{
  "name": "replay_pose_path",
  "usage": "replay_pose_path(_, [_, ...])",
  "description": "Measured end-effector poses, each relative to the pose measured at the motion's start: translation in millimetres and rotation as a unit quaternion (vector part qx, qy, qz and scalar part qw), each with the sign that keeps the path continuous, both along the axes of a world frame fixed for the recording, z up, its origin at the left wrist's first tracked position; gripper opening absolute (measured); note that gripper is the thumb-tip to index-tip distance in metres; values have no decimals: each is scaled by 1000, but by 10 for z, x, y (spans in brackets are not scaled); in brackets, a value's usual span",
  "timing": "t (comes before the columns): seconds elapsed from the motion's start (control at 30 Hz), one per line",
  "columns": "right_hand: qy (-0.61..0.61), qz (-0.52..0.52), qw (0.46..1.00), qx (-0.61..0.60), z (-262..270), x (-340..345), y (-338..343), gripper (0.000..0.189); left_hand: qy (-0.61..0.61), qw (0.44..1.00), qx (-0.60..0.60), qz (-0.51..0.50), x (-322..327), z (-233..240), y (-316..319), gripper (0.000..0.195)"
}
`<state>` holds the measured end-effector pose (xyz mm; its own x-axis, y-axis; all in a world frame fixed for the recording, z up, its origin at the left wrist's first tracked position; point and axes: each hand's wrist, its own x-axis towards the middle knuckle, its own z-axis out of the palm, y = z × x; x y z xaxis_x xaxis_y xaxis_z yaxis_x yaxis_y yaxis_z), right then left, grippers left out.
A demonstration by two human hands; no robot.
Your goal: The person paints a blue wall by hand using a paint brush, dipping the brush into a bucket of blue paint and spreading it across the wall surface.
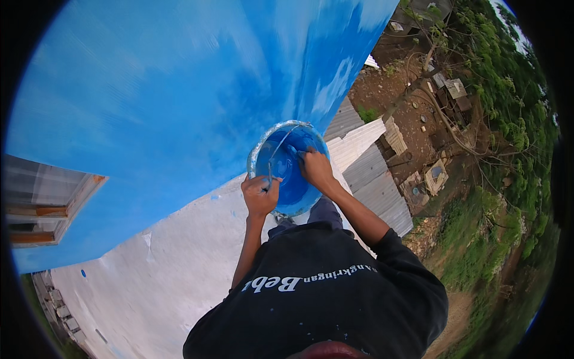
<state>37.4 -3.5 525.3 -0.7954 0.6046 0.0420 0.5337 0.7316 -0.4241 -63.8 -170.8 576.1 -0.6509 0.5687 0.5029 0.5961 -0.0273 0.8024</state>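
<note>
A round bucket point(256, 157) with a paint-crusted rim and blue paint point(291, 188) inside is in front of my body, close to the blue-painted wall point(170, 112). My left hand point(261, 194) grips the near left side of its rim, beside the thin wire handle point(280, 146) that crosses the opening. Over the right part of the opening is my right hand point(315, 167), its fingers curled around something blue with paint on it, perhaps a brush; most of that thing is hidden. My legs show partly below the bucket.
I stand on a pale ledge or flat roof point(170, 238) along the wall, which has a wood-framed window point(58, 211) at left. Beyond the ledge's right edge, lower down, lie corrugated roofing sheets point(376, 179), bare ground and a tree point(497, 103).
</note>
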Motion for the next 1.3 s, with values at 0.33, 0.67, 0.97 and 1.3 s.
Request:
replay_pose_path(0.33, [19,-1,999,28,182,-152,-52,14,58,998,17,-35,-68,-24,-90,26])
replay_pose_path(0.67, [-5,24,1000,-9,-99,-50,30,14,15,999,-16,-27,-1,0,-92,24])
replay_pose_path(0.97, [-4,-14,999,-51,-86,-50,-112,18,-31,998,-46,-37,9,-36,-67,28])
replay_pose_path(1.3, [198,-7,926,-322,148,373,16,28,-89,995,-54,4,53,-103,-2,25])
